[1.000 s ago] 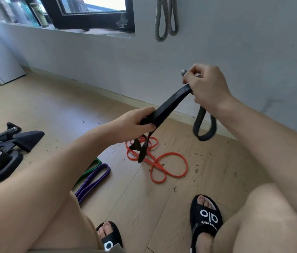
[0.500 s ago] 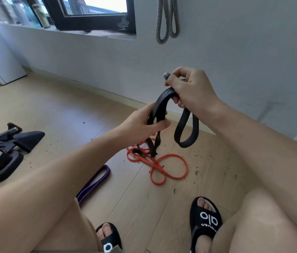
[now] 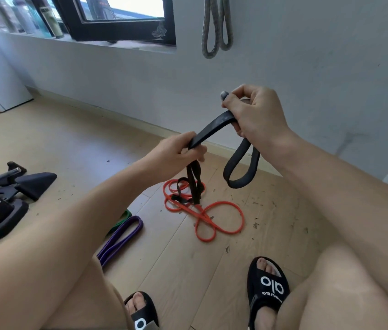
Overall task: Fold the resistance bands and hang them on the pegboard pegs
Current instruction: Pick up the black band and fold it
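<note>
- Head view is showing the flat black rubber resistance band (image 3: 214, 126) stretching between both hands, above the wooden floor (image 3: 271, 225).
- The right hand (image 3: 257, 115) is gripping its upper part, fingers curling around it; a loop is hanging under this hand.
- The left hand (image 3: 178, 153) is pinching the lower part, and the loose ends are hanging over the thin orange rubber band (image 3: 212, 217).
- A purple band (image 3: 121, 236) is lying on the floor near it.
- Grey looped bands (image 3: 216, 27) are hanging on the wall.
</note>
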Demonstrator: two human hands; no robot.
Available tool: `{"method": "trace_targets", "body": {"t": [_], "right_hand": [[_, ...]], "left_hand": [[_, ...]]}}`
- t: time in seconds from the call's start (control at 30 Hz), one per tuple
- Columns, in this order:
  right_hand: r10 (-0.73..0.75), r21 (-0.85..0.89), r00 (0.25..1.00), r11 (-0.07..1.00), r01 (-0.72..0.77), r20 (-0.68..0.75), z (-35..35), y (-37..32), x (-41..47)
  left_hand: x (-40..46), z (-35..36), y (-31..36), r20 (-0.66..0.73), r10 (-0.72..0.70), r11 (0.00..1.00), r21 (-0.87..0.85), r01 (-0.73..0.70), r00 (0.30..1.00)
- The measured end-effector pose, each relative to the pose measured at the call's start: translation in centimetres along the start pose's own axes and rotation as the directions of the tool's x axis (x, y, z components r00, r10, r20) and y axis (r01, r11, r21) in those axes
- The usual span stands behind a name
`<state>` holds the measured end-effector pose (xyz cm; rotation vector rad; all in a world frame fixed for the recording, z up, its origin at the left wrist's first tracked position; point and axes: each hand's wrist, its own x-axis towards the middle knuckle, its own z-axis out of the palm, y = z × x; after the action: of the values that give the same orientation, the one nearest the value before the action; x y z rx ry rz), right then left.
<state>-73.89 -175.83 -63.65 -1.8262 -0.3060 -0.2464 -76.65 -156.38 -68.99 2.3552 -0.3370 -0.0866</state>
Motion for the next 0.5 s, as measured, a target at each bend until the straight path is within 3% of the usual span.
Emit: {"method": "trace_targets", "body": {"t": [0.1,0.23,0.37,0.5], "right_hand": [[0.009,-0.028,0.999,1.000,-0.011,-0.041,-0.6,0.4,0.3],[0.063,-0.155,0.997,0.986,-0.070,-0.046,-2.4,2.4,1.0],[0.217,-0.426,0.968,0.893,-0.145,0.125,-3.1,4.2,0.7],[0.424,-0.626,0.860,0.761,-0.170,0.282,-2.0,4.7,0.0]], "left_hand": [[-0.3,-0.8,-1.0,0.074,-0.003,0.998,-0.070,0.008,0.997],[-0.9,-2.3,-0.9,-0.001,0.060,0.996,-0.071,-0.060,0.998],[-1.3,-2.6,-0.7,-0.026,0.101,0.991,-0.089,-0.103,0.995],[-1.3,-2.3,-0.2,-0.020,0.109,0.987,-0.117,-0.110,0.994]]}}
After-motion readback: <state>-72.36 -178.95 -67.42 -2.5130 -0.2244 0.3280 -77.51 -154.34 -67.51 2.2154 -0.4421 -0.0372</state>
